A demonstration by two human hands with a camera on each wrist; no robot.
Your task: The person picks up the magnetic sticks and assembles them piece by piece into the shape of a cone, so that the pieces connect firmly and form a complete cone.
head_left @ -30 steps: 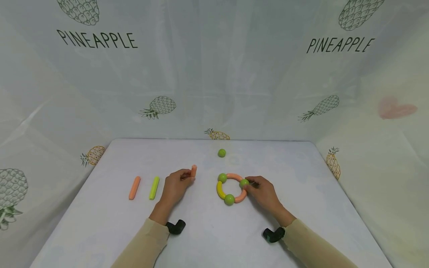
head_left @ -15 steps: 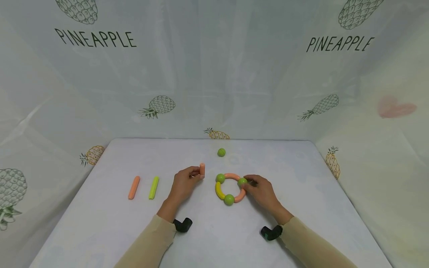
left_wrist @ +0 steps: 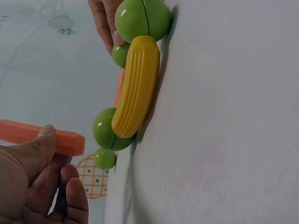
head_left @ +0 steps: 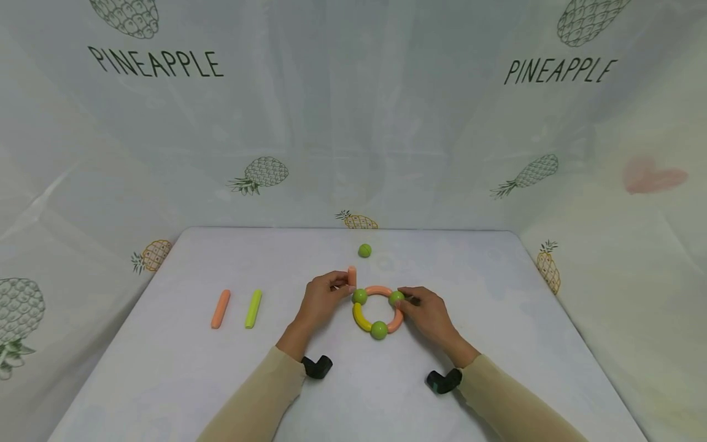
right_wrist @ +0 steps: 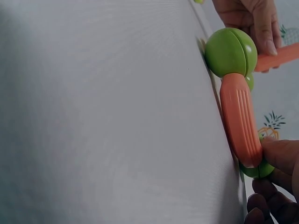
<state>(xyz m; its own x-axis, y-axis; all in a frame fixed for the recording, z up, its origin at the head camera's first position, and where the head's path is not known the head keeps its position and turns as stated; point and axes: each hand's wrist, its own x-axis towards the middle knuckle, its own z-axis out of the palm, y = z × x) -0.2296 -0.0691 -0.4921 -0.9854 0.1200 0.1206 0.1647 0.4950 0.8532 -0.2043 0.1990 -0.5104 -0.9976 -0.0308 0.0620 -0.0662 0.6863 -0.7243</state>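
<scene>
A ring of curved rods and green balls lies on the table. It has a yellow curved rod (left_wrist: 136,88), an orange curved rod (right_wrist: 240,119) at the near right, another orange curved rod (head_left: 378,290) at the far side, and a green ball (head_left: 378,330) nearest me. My left hand (head_left: 323,299) pinches a straight orange rod (head_left: 351,275), held upright beside the ring's left green ball (head_left: 359,296). My right hand (head_left: 429,314) pinches the ring's right green ball (head_left: 396,298) between thumb and fingers. Whether the upright rod touches the left ball cannot be told.
Left of the left hand lie a straight orange rod (head_left: 221,309) and a straight yellow-green rod (head_left: 253,309). A loose green ball (head_left: 364,250) sits beyond the ring. The white table (head_left: 166,368) meets a pineapple-print curtain (head_left: 420,153) at the back.
My left hand has moved right with the upright orange rod, from well left of the ring up to its left ball. The ring and my right hand have shifted slightly left.
</scene>
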